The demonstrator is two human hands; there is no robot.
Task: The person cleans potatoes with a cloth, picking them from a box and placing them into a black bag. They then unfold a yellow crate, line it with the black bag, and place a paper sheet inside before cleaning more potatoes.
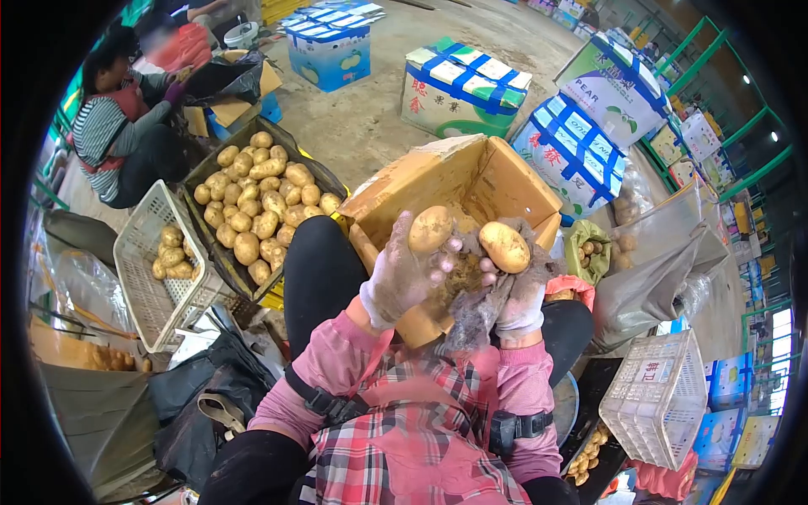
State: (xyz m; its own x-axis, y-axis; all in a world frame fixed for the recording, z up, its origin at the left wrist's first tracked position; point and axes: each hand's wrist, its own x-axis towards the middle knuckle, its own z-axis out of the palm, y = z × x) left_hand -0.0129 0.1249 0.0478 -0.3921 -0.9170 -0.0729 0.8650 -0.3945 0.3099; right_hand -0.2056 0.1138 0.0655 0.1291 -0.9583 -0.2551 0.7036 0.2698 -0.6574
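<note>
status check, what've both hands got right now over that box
Left hand shut on potato. Right hand shut on second potato. Both raised over open cardboard box. Nothing between hands and box.

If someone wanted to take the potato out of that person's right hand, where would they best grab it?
Probably by the bare upper half of the potato, coming from above. It lies on its side on the gloved right hand, whose fingers cup it from beneath, so only the rounded top is free. The left hand holds another potato close by, leaving little side room.
</note>
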